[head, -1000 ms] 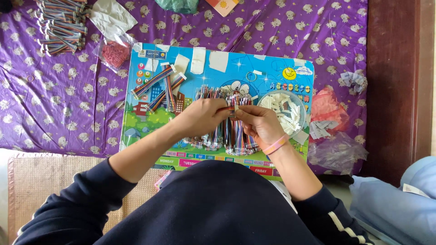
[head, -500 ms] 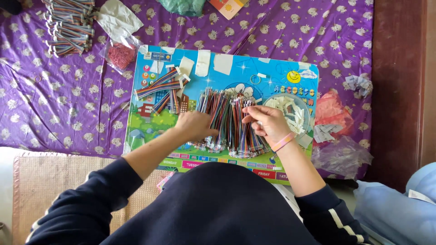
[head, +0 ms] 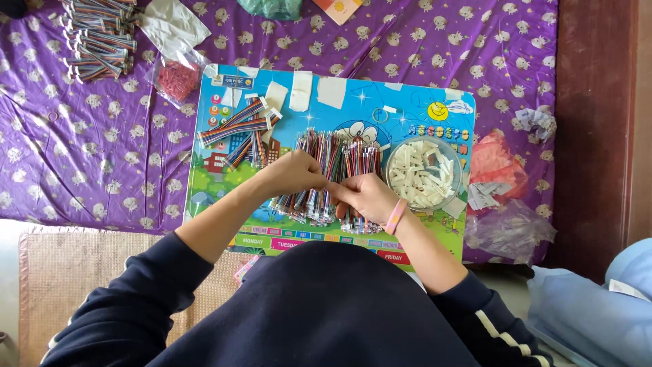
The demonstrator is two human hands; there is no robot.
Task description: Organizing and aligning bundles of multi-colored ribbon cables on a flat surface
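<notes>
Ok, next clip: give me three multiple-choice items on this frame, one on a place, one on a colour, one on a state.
1. Where is the clear bowl of white pieces?
A. On the board, right of the spread wires
B. On the woven mat
C. On the person's lap

2. What colour is the wristband?
A. Green
B. Pink
C. Black

3. How do the hands stand?
A. Both raised clear
B. Only one on the wires
C. Left hand and right hand both on the wires

Answers: 1 A, the bowl sits on the board's right part. 2 B, the band at the right wrist is pink. 3 C, both hands' fingers pinch strands in the spread.
</notes>
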